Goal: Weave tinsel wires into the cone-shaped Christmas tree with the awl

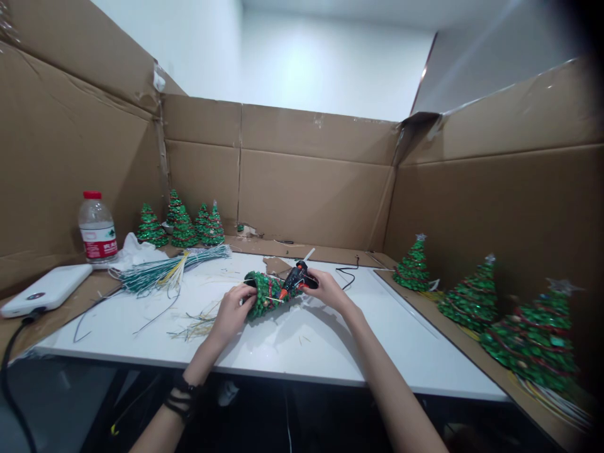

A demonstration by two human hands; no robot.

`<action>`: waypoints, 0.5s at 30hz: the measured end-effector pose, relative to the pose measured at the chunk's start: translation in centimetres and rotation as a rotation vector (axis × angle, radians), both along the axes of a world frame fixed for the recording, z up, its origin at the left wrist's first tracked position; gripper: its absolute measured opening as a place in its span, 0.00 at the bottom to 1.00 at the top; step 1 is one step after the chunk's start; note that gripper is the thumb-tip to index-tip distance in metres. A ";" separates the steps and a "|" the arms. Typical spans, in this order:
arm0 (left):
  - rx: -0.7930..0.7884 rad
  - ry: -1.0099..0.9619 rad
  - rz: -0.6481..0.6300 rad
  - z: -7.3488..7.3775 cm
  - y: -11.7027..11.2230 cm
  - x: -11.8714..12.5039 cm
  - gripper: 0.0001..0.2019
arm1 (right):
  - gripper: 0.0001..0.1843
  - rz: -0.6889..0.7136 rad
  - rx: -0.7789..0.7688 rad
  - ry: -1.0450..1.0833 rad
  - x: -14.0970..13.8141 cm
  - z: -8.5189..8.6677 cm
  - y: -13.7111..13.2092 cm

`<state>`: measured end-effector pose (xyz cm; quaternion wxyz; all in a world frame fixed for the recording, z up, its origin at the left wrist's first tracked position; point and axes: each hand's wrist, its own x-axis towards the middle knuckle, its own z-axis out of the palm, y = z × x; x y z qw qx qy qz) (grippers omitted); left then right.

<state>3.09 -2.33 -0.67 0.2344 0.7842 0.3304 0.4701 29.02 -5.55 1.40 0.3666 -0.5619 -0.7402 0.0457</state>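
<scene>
A small green artificial Christmas tree (264,303) with red trim lies on its side just above the white tabletop, its dark base end toward the left. My left hand (233,309) is closed around that base end, thumb and fingers gripping the rim. In my right hand (325,289) is a black hot glue gun (296,278) with an orange nozzle; a white glue stick sticks out of its back. The nozzle points down and left, over the side of the tree. Whether the tip touches the tree I cannot tell.
A bundle of green wires (160,274) lies at left on the white table (330,352), near loose trimmings (198,324). Beyond are a bottle (97,229), a white power bank (46,290) and several finished trees (184,223). Three starred trees (469,299) line the right. Cardboard walls (306,189) surround the table.
</scene>
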 end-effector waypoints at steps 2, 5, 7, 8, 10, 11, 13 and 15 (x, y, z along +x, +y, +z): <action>0.004 0.003 0.003 0.0 0.0 0.0 0.08 | 0.08 0.002 0.002 -0.002 0.0 0.0 0.0; 0.010 -0.001 0.004 -0.1 0.1 0.0 0.08 | 0.07 0.009 0.002 -0.004 0.0 0.0 -0.1; 0.008 -0.007 0.003 -0.1 0.2 0.0 0.08 | 0.07 0.016 0.002 -0.004 0.1 0.0 0.0; 0.007 -0.010 0.003 -0.1 0.2 0.0 0.08 | 0.06 0.019 0.003 -0.004 0.1 -0.1 0.0; 0.004 -0.013 -0.003 -0.2 0.2 0.0 0.08 | 0.06 0.025 0.005 -0.003 0.1 -0.1 0.1; 0.003 -0.014 -0.006 -0.2 0.2 0.0 0.08 | 0.06 0.028 0.007 -0.003 0.1 -0.2 0.1; 0.001 -0.012 -0.008 -0.2 0.2 0.0 0.08 | 0.06 0.031 0.009 -0.002 0.2 -0.2 0.2; 0.002 -0.008 -0.005 -0.2 0.1 0.0 0.08 | 0.06 0.034 0.011 -0.001 0.3 -0.3 0.3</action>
